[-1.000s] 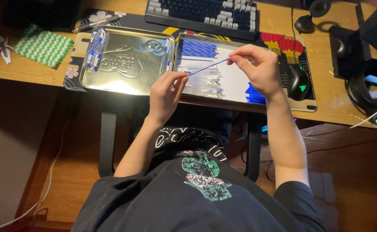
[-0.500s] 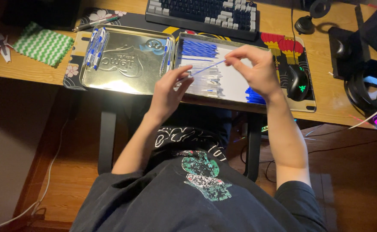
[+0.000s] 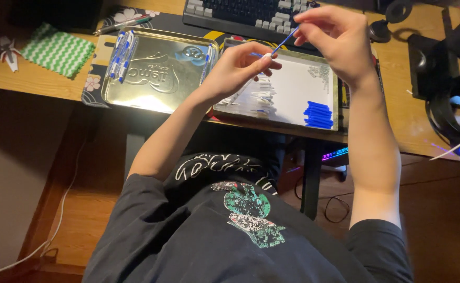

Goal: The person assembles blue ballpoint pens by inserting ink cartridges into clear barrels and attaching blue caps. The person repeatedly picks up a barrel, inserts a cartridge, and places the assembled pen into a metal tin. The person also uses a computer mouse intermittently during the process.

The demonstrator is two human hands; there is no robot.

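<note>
My right hand (image 3: 340, 39) is raised over the worktop (image 3: 36, 78), fingertips pinched shut on the upper end of a thin blue refill (image 3: 285, 41). My left hand (image 3: 235, 68) has its grip closed on the lower end, where a small white tip shows at the fingers; whether it holds a pen barrel there, I cannot tell. The refill slants between both hands, above the white tray (image 3: 293, 91). A stack of blue pieces (image 3: 318, 114) lies in that tray's right part, clear pieces (image 3: 259, 97) nearer the left. The silver tray (image 3: 156, 78) beside it holds finished pens (image 3: 121, 55) along its left edge. A keyboard (image 3: 240, 11) sits behind.
</note>
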